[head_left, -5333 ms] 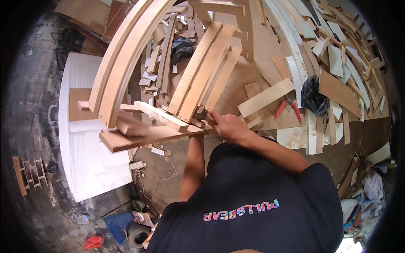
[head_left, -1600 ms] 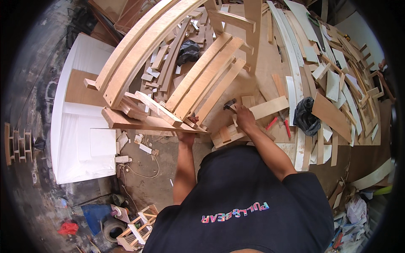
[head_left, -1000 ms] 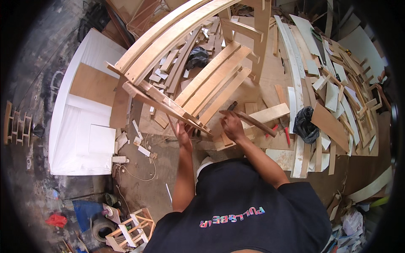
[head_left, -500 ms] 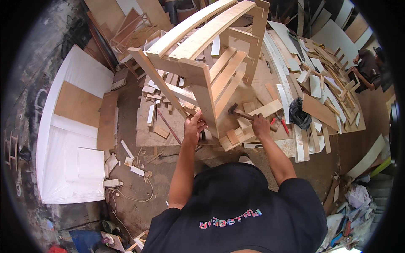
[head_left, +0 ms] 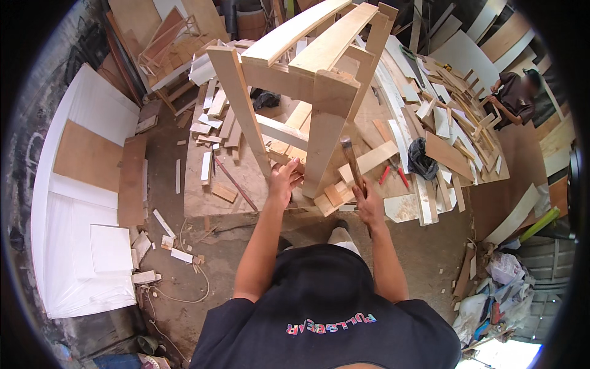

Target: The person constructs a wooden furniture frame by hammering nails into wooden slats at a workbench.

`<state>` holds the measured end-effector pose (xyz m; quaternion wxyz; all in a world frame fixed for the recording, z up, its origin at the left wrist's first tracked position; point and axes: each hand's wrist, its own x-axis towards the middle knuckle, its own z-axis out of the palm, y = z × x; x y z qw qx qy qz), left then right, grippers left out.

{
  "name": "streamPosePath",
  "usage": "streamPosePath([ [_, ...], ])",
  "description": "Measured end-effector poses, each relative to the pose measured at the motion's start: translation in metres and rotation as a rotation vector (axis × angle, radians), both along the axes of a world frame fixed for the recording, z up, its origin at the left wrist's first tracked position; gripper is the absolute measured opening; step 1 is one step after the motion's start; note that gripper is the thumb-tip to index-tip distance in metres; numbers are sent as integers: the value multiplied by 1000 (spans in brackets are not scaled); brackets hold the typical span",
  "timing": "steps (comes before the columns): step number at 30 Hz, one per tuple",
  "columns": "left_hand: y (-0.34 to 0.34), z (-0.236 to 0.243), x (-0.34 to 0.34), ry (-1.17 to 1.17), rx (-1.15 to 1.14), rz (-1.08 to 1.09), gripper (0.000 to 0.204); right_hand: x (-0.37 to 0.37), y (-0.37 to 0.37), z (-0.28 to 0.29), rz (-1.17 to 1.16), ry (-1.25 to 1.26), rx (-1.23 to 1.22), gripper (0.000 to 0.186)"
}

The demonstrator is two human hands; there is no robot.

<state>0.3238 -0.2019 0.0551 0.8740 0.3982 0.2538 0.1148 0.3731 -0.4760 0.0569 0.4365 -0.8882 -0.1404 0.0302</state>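
Note:
A pale wooden frame (head_left: 330,126) with upright legs, cross rails and slats stands on the plywood work table (head_left: 243,160). My left hand (head_left: 284,183) is at its near lower end, fingers curled round a low rail between the two near legs; part of that grip is hidden. To the right of the frame, my right hand (head_left: 369,204) is closed round the handle of a hammer (head_left: 352,161). The hammer's head points up and away, close beside the near right leg. Short wooden boards (head_left: 369,165) lie crossed under and beside the hammer.
Red-handled pliers (head_left: 401,175) and a black plastic bag (head_left: 423,158) lie to the right. Wood offcuts (head_left: 464,144) are heaped beyond them, where another person (head_left: 515,98) works. White wrapped panels (head_left: 92,240) lean at the left. A cord (head_left: 198,300) and scraps lie on the floor.
The frame has turned so its near end faces me more squarely. My right hand has come nearer and to the left, and the hammer has swung from lying sideways to pointing upward.

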Motion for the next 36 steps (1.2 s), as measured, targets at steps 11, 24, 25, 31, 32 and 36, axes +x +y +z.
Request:
streamPosePath([
  [11, 4, -22, 4, -119, -36, -11, 42, 49, 23, 92, 500, -277, -250, 46],
  [24, -2, -31, -31, -105, -27, 27, 83, 87, 39, 90, 796, -432, -228, 49],
  [25, -4, -30, -29, -98, -8, 43, 85, 91, 42, 92, 811, -433, -194, 49],
  [31, -15, -20, -26, -117, -45, 144, 85, 104, 47, 90, 895, -502, -273, 47],
  [32, -16, -21, -25, -123, -61, 161, 87, 106, 48, 88, 903, -469, -195, 48],
  [36, -21, -30, -25, -109, -104, 215, 89, 117, 50, 81, 951, -478, -163, 49],
])
